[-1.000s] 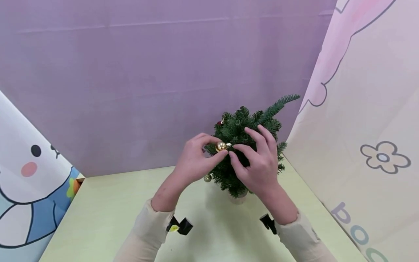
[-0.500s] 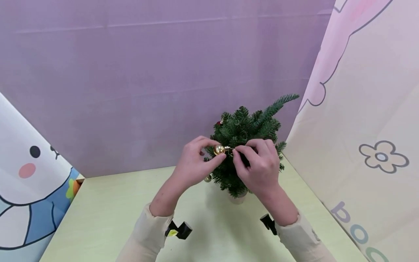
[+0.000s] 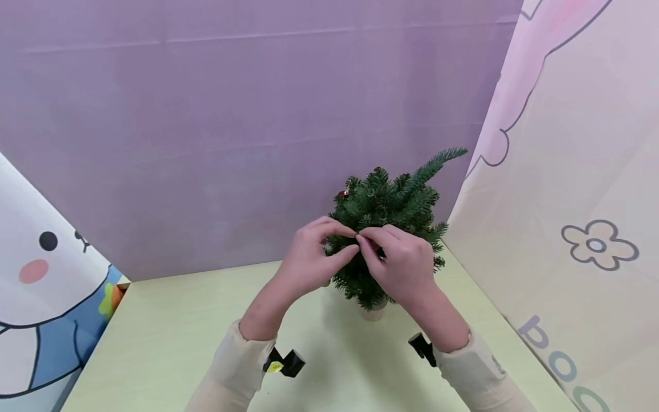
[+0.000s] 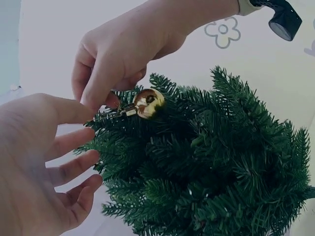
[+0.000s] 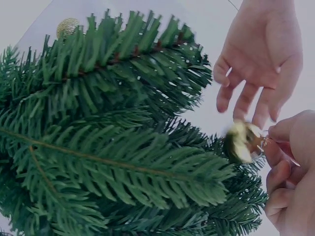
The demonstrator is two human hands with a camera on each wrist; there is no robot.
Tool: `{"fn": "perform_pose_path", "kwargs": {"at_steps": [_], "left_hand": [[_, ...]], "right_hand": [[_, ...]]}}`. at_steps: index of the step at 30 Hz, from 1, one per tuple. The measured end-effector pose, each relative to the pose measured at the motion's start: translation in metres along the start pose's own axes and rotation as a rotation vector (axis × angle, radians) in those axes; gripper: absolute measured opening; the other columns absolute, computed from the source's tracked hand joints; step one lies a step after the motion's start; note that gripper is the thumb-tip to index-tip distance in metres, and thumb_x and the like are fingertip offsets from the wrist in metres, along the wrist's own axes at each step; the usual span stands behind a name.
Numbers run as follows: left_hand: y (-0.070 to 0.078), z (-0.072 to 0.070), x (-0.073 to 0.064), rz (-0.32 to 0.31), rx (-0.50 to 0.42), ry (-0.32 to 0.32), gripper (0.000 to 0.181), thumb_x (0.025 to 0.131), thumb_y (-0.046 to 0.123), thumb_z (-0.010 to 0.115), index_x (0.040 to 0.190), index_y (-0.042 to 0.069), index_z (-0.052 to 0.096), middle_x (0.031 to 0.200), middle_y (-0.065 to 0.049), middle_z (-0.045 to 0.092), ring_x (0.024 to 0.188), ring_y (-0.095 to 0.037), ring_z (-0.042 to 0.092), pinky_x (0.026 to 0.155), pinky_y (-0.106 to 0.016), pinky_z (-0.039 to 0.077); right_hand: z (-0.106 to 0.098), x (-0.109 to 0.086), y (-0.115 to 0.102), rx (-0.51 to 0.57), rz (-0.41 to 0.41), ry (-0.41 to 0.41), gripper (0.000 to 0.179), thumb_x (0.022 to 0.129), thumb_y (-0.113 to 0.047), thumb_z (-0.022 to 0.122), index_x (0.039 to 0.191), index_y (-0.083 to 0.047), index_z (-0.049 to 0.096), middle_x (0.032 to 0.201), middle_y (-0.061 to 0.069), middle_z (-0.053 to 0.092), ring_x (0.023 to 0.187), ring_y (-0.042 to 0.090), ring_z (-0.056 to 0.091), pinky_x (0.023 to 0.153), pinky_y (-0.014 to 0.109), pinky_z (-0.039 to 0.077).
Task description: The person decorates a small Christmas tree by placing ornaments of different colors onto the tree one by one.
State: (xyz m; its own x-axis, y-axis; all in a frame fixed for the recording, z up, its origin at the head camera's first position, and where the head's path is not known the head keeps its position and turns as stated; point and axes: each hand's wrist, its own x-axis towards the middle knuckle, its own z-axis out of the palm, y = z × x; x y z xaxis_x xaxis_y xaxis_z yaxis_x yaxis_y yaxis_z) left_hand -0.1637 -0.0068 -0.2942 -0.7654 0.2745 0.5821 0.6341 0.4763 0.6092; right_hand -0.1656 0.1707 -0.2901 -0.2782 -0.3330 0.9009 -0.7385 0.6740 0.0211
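Observation:
My right hand (image 3: 404,257) pinches the cap end of a shiny gold bauble (image 4: 149,104) between thumb and index finger. Bauble and fingertips overlap the tree's branches in both wrist views; in the head view the hands hide the bauble. Close by on the left, my left hand (image 3: 314,254) has its index fingertip right at the right fingertips. Its thumb stands apart from that finger, and the other fingers are loosely bent in the left wrist view. A small green Christmas tree (image 3: 381,200) stands behind the hands.
A pale pot (image 3: 374,312) supports the tree on the light table (image 3: 180,326). A red ornament (image 3: 342,194) hangs at the tree's upper left. A textured gold bauble (image 5: 67,28) shows at its edge. A purple backdrop (image 3: 231,143) and printed side panels (image 3: 582,171) surround the table.
The left fingers have let go of the gold bauble, which the right hand now holds by its cap end. The right hand has shifted slightly left, and its raised fingers have curled in.

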Motion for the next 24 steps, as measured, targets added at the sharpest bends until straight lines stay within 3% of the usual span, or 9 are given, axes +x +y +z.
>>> {"fn": "perform_pose_path", "kwargs": {"at_steps": [6,10,17,24], "left_hand": [[0.0,0.004,0.008,0.05,-0.069,-0.005,0.01,0.082,0.032,0.062,0.09,0.027,0.066,0.093,0.016,0.055,0.088,-0.011,0.053,0.068,-0.03,0.044],[-0.001,0.005,0.013,0.071,-0.102,0.024,0.009,0.082,0.031,0.061,0.088,0.026,0.067,0.091,0.015,0.056,0.086,-0.008,0.053,0.071,-0.035,0.045],[0.0,0.007,0.021,0.087,-0.061,0.111,0.009,0.084,0.032,0.059,0.085,0.026,0.066,0.085,0.016,0.057,0.077,-0.004,0.051,0.064,-0.031,0.043],[0.004,0.009,0.026,0.092,-0.025,0.154,0.011,0.084,0.031,0.059,0.084,0.024,0.066,0.081,0.016,0.056,0.067,-0.004,0.047,0.054,-0.025,0.04]], "right_hand": [[-0.004,0.006,0.002,0.037,-0.006,-0.01,0.011,0.08,-0.019,0.063,0.083,-0.011,0.069,0.072,-0.001,0.063,0.048,0.007,0.052,0.04,0.023,0.038],[-0.007,0.009,0.004,0.038,0.007,-0.011,0.011,0.08,-0.019,0.062,0.082,-0.011,0.069,0.072,-0.002,0.062,0.049,0.007,0.052,0.04,0.023,0.038],[-0.009,0.012,0.002,-0.007,0.115,-0.025,0.012,0.08,-0.021,0.059,0.078,-0.013,0.068,0.069,-0.005,0.06,0.049,0.005,0.048,0.04,0.023,0.036],[-0.01,0.016,-0.001,-0.078,0.189,-0.027,0.012,0.081,-0.021,0.059,0.078,-0.014,0.068,0.068,-0.004,0.061,0.046,0.006,0.046,0.038,0.024,0.033]]}}
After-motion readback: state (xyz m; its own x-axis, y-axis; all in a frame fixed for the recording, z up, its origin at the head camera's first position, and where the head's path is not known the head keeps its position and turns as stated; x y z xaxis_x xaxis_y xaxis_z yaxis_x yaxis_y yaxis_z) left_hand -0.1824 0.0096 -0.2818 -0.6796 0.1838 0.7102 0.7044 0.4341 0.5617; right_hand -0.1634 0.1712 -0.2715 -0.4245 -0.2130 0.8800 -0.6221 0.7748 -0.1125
